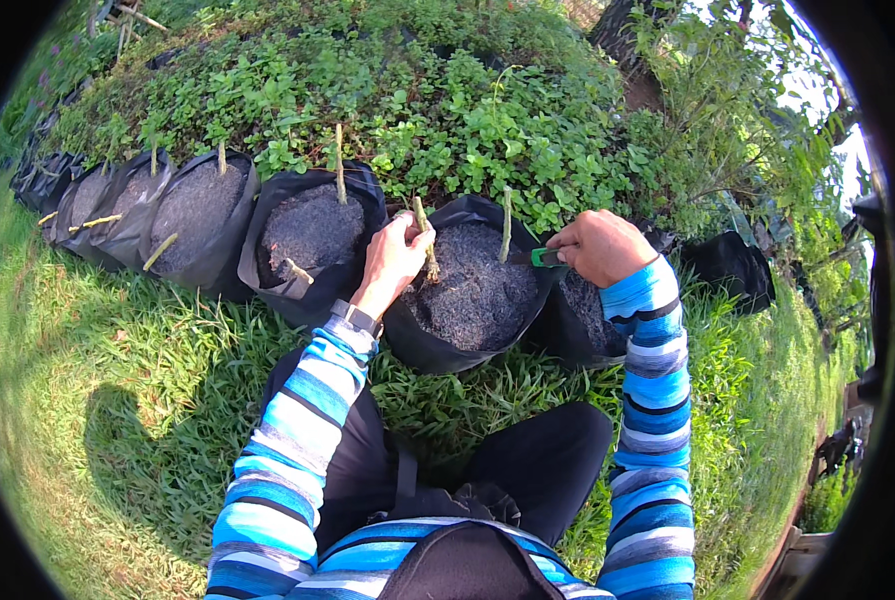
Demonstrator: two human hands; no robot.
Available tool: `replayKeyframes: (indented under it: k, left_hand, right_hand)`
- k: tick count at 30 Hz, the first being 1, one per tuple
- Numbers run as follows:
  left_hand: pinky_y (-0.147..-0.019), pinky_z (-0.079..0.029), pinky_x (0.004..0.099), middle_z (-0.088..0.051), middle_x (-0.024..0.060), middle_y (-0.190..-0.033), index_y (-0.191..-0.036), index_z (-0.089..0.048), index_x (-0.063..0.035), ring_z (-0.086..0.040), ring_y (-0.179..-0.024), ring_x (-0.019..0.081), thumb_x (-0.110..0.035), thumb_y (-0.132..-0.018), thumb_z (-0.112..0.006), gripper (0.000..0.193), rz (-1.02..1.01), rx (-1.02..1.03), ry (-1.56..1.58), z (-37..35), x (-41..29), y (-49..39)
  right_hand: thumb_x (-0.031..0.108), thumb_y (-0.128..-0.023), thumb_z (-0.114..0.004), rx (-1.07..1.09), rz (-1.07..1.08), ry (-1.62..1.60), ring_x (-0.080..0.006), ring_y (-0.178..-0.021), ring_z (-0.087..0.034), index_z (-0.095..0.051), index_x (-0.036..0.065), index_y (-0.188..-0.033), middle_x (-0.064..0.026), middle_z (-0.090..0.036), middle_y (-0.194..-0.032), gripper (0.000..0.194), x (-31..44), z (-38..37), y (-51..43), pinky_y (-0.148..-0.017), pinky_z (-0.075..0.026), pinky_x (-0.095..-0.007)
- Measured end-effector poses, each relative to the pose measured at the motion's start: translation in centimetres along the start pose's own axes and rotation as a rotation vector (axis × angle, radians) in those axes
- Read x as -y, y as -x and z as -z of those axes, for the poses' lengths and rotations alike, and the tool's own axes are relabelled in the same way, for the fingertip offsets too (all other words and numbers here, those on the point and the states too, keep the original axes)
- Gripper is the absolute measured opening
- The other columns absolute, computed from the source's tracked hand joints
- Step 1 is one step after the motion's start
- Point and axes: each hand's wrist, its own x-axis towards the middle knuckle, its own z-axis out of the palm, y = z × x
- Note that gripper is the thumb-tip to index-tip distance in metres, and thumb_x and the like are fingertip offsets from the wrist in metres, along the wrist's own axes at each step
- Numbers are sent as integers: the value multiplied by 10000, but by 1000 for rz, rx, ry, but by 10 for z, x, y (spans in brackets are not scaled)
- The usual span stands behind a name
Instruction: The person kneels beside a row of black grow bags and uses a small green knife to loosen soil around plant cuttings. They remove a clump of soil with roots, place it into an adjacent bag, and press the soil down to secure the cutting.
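Note:
My left hand (395, 259) pinches a short green stem cutting (424, 232) over the left part of a black plastic grow bag (447, 358) filled with dark, grainy soil (477, 300). The cutting's lower end is by the soil; whether it goes in cannot be told. Another stem cutting (506, 225) stands upright at the back of that bag. Beside it, my right hand (605, 247) grips a green-handled knife (545, 257), its blade pointing left towards the standing cutting. A second soil-filled bag (582, 311) lies partly under my right hand.
More black grow bags (312, 217) with upright cuttings (340, 165) stand in a row to the left; some have a second, slanting cutting (160, 252). Leafy green plants (447, 127) grow behind. Grass (192, 360) lies in front, and a black bag (729, 270) sits at the right.

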Motion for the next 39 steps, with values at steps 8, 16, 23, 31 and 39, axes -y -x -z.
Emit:
replayKeyframes:
  k: [8,16,23,31,39]
  left_hand:
    - [-670,-499,307,-669,70,-792,-922,-620,-42,-643,-732,173,-215,-817,-643,204,-17,18,-8,3,-10,8]
    - [-655,-482,243,-627,23,-788,-847,-614,-42,-588,-700,93,-79,-802,-645,66,20,201,153,20,-25,16]
    - [-661,-504,263,-660,52,-757,-801,-615,-18,-633,-701,119,-42,-758,-671,74,-25,209,134,30,-28,26]
    - [-691,-504,263,-631,56,-766,-806,-600,-18,-632,-726,148,-2,-671,-719,180,-11,273,24,40,-47,39]
    - [-681,-502,282,-644,64,-765,-805,-601,-17,-637,-717,156,-43,-712,-727,159,-84,253,34,46,-41,36]
  right_hand:
    - [155,-755,-604,264,-69,40,-305,-853,-635,-706,180,-978,-129,-674,-844,247,33,-57,-36,-796,-506,-388]
    - [137,-750,-642,-37,67,-91,-287,-732,-656,-709,113,-937,-152,-665,-772,200,33,-10,-41,-708,-522,-378]
    - [157,-760,-629,276,90,-43,-256,-948,-631,-721,200,-948,-86,-681,-947,214,52,-28,-63,-852,-495,-369]
    - [173,-774,-617,337,129,5,-296,-958,-620,-700,142,-994,-155,-659,-982,237,95,-69,-78,-877,-476,-378]
    - [138,-748,-639,207,140,-74,-306,-790,-647,-710,127,-947,-132,-673,-806,212,46,15,-32,-739,-515,-378]
